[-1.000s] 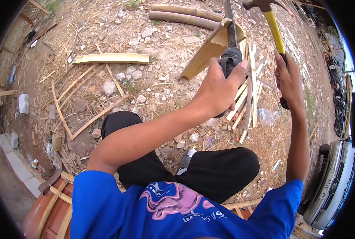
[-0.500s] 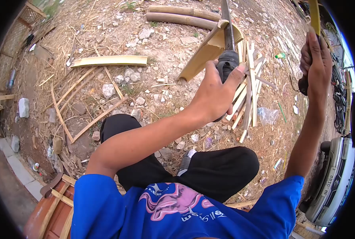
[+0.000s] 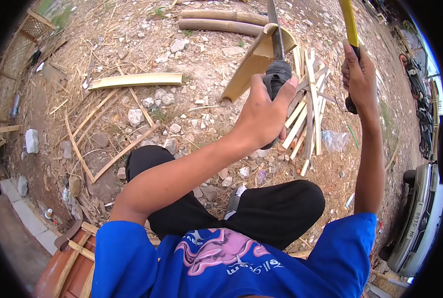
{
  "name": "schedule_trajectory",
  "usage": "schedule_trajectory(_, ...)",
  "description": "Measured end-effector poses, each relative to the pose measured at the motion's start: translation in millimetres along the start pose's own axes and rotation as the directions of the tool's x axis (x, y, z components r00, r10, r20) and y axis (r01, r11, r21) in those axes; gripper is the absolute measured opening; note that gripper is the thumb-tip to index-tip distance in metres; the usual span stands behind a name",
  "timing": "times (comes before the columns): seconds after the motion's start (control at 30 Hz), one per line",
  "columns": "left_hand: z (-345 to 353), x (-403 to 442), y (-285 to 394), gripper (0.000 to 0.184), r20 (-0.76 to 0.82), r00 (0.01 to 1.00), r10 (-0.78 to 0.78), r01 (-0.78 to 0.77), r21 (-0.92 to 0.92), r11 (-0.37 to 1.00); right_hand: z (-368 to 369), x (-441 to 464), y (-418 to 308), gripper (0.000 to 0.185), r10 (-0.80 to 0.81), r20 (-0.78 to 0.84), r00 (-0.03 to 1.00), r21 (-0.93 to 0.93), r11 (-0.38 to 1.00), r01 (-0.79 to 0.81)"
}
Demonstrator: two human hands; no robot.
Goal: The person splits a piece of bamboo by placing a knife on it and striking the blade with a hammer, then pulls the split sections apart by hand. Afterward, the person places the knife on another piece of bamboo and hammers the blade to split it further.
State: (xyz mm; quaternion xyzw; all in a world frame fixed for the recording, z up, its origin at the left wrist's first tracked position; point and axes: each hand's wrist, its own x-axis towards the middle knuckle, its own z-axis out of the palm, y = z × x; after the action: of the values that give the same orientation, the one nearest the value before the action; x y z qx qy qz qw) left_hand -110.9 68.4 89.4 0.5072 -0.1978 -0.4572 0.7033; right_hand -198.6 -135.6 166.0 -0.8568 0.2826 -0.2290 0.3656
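Observation:
My left hand (image 3: 267, 109) is closed around the black-wrapped handle of a machete (image 3: 277, 42), whose blade points away from me. The blade sits at the upper end of a wide, curved split of bamboo (image 3: 246, 67) that stands tilted on the ground; how deep it sits I cannot tell. To the right, my right hand (image 3: 361, 82) grips a tool with a yellow shaft (image 3: 349, 22) and black grip, raised and apart from the machete. The far end of that tool lies beyond the view's top edge.
Thin bamboo strips (image 3: 308, 114) are heaped right of the split piece. Two bamboo poles (image 3: 221, 25) lie at the back, another split length (image 3: 137, 80) at left. Stones (image 3: 135, 117) and a plastic bag (image 3: 334, 140) dot the ground. A vehicle (image 3: 415, 223) stands far right.
My right hand has moved left with the yellow-shafted tool, closer to the machete. My left hand and the machete have barely shifted, staying at the bamboo's upper end.

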Motion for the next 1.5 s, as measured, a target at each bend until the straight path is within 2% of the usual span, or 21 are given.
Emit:
schedule_trajectory(0.07, 2.7, -2.0, -0.9, 0.056, -0.018, 1.0, -0.004, 0.004, -0.008, 1.0, 20.4, -3.9, 21.8, 0.036, -0.058, 0.032, 0.998, -0.147, 0.987, 0.062)
schedule_trajectory(0.1, 4.3, -3.3, -0.5, 0.055, -0.04, 0.999, -0.014, 0.013, -0.019, 1.0, 26.7, -5.6, 24.6, 0.035, -0.126, 0.075, 0.989, -0.434, 0.889, 0.146)
schedule_trajectory(0.13, 5.0, -3.2, 0.2, 0.054, -0.064, 0.998, -0.023, 0.021, -0.028, 0.999, 30.2, -8.4, 24.1, 0.035, 0.028, 0.064, 0.998, -0.268, 0.963, -0.01)
schedule_trajectory(0.2, 0.7, -1.3, 0.5, 0.057, -0.021, 1.0, -0.007, 0.007, 0.011, 1.0, 15.4, 2.0, 9.2, 0.034, 0.049, 0.067, 0.997, -0.179, 0.983, -0.037)
schedule_trajectory(0.23, -1.3, -0.2, -0.6, 0.059, 0.002, 1.0, -0.006, 0.006, 0.03, 1.0, 7.7, 8.7, 4.2, 0.032, -0.064, 0.008, 0.998, -0.14, 0.988, 0.065)
schedule_trajectory(0.33, -2.6, 1.6, -3.2, 0.06, 0.008, 1.0, 0.004, -0.005, 0.046, 0.999, -14.2, 5.3, -50.8, 0.027, -0.148, -0.169, 0.975, 0.203, 0.962, 0.181)
schedule_trajectory(0.4, -2.7, 3.3, -3.0, 0.06, 0.013, 1.0, 0.007, -0.008, 0.044, 0.999, -24.1, 16.2, -37.1, 0.028, -0.246, -0.269, 0.931, 0.324, 0.887, 0.328)
schedule_trajectory(0.47, -2.8, 1.5, -3.4, 0.061, 0.012, 1.0, -0.003, 0.002, 0.033, 0.999, 3.4, 10.5, 14.9, 0.037, -0.147, -0.107, 0.983, 0.092, 0.983, 0.157)
schedule_trajectory(0.53, -3.6, 1.8, -1.6, 0.061, 0.01, 1.0, -0.014, 0.014, 0.028, 1.0, 35.3, -3.9, 45.6, 0.042, -0.052, 0.073, 0.996, -0.454, 0.887, 0.08)
schedule_trajectory(0.6, -6.3, 6.6, -8.3, 0.06, -0.018, 0.999, 0.034, -0.032, 0.093, 0.995, 22.8, -2.1, 29.9, 0.046, 0.063, 0.037, 0.997, -0.401, 0.915, -0.043)
schedule_trajectory(0.67, -5.9, 6.7, -12.7, 0.057, -0.05, 0.997, 0.051, -0.045, 0.109, 0.993, 13.7, -1.3, 20.6, 0.046, -0.052, -0.013, 0.999, -0.343, 0.938, 0.044)
schedule_trajectory(0.73, -2.5, 7.5, -13.5, 0.05, -0.093, 0.994, 0.051, -0.046, 0.054, 0.997, 3.5, 0.3, 11.7, 0.046, -0.002, -0.02, 1.0, -0.251, 0.968, -0.002)
schedule_trajectory(0.97, -3.6, 5.9, -7.2, 0.065, -0.039, 0.999, 0.024, -0.02, 0.092, 0.996, 24.2, -8.2, 35.0, 0.045, 0.134, 0.041, 0.99, -0.276, 0.954, -0.118)
schedule_trajectory(1.07, -6.2, 9.4, -12.8, 0.066, -0.025, 0.999, 0.042, -0.04, 0.086, 0.996, 4.5, 1.0, 15.8, 0.04, -0.025, -0.016, 1.0, -0.037, 0.999, 0.024)
schedule_trajectory(1.13, -3.7, 8.2, -12.3, 0.066, -0.031, 0.999, 0.035, -0.032, 0.089, 0.995, -15.2, 8.5, -1.0, 0.029, -0.156, -0.058, 0.986, 0.165, 0.973, 0.163)
schedule_trajectory(1.2, -2.2, 8.0, -9.9, 0.065, -0.024, 0.999, 0.027, -0.024, 0.094, 0.995, -21.5, 13.2, -5.8, 0.031, -0.229, -0.161, 0.96, 0.297, 0.916, 0.268)
schedule_trajectory(1.27, 1.2, 5.7, -11.1, 0.059, -0.047, 0.999, 0.009, -0.006, 0.058, 0.998, 6.4, 10.3, 25.1, 0.035, -0.118, -0.124, 0.985, 0.165, 0.977, 0.137)
schedule_trajectory(1.3, 4.4, 4.8, -12.5, 0.053, -0.064, 0.998, -0.003, 0.005, 0.028, 1.0, 19.7, 4.4, 39.6, 0.042, -0.083, 0.079, 0.993, -0.382, 0.918, 0.106)
schedule_trajectory(1.33, 4.5, 5.4, -11.3, 0.048, -0.084, 0.996, -0.004, 0.004, 0.003, 1.0, 31.0, -3.0, 44.6, 0.046, -0.018, 0.145, 0.989, -0.476, 0.875, 0.086)
schedule_trajectory(1.47, -0.2, 1.3, -17.3, 0.06, -0.047, 0.999, -0.004, 0.007, 0.082, 0.997, 15.3, 10.2, 31.1, 0.048, 0.007, 0.036, 0.999, -0.229, 0.973, 0.001)
schedule_trajectory(1.5, -1.1, 2.6, -16.8, 0.059, -0.05, 0.999, 0.004, 0.0, 0.074, 0.997, 10.6, 12.0, 24.0, 0.035, -0.05, -0.005, 0.999, -0.026, 0.998, 0.05)
